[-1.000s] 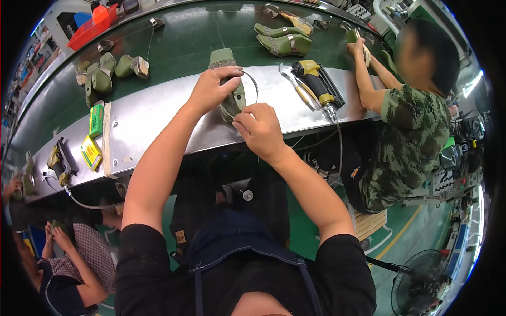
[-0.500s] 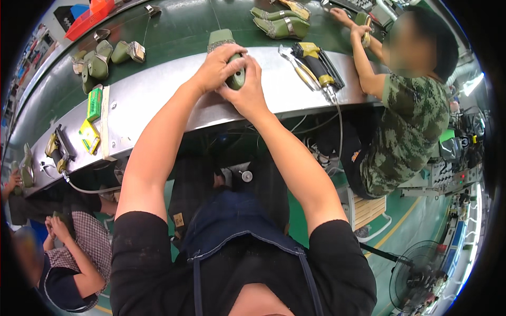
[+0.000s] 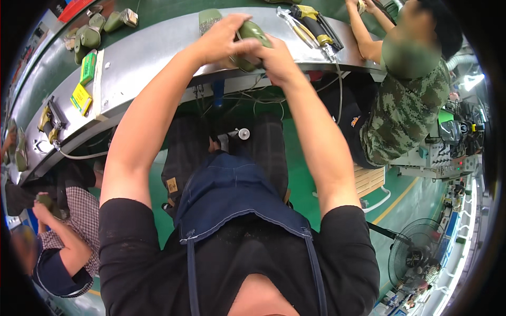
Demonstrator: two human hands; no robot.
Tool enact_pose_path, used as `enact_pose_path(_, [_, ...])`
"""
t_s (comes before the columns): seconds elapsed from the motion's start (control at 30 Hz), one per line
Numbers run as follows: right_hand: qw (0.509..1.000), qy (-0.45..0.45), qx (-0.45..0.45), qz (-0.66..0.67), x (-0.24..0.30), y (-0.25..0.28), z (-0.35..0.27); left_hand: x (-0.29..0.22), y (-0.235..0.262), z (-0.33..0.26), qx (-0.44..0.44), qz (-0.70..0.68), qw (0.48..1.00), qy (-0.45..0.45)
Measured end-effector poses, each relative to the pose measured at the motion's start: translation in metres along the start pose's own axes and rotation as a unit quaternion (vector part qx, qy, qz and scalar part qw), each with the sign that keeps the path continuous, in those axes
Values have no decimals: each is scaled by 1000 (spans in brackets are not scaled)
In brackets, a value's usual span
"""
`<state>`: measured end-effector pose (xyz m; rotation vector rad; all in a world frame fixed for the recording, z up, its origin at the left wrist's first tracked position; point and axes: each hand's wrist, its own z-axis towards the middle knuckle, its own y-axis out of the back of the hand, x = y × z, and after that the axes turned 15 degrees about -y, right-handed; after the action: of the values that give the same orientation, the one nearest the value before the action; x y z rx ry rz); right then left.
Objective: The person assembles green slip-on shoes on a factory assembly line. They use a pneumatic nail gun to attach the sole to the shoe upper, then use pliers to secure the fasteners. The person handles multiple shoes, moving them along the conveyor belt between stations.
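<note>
Over the near edge of the steel bench, both my hands are around a green shoe last point(image 3: 254, 32), which is tilted. My left hand point(image 3: 224, 42) presses it from the left, its thumb stretched across toward the other hand. My right hand point(image 3: 278, 57) is wrapped round its right side and partly hides it. Just behind my left hand is another green shoe last point(image 3: 210, 18) with a grey speckled band on it. Whether the two touch is hidden by my fingers.
To the right lie pliers point(image 3: 296, 27) and a yellow-black air stapler point(image 3: 318, 26) with a hose. At left are several green lasts point(image 3: 90, 36), a green box point(image 3: 88, 66), a yellow box point(image 3: 81, 98) and another stapler point(image 3: 51, 122). Co-workers sit on both sides.
My hands have moved right with the shoe last, which has turned and tilted. It has come apart from the banded last. The whole view has shifted, with the bench now higher.
</note>
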<state>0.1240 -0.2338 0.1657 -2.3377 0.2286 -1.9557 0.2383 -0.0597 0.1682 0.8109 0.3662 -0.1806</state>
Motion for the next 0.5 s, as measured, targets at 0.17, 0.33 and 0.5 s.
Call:
enact_pose_path(0.17, [984, -149, 97, 6, 8, 34, -139, -141, -18, -52, 106, 12, 994, -28])
enact_pose_path(0.33, [942, -303, 71, 124, -67, 43, -192, -185, -86, -139, 87, -239, 939, 230])
enact_pose_path(0.5, [960, -264, -39, -88, -149, 18, -165, -168, -156, -201, -35, -436, 757, 485])
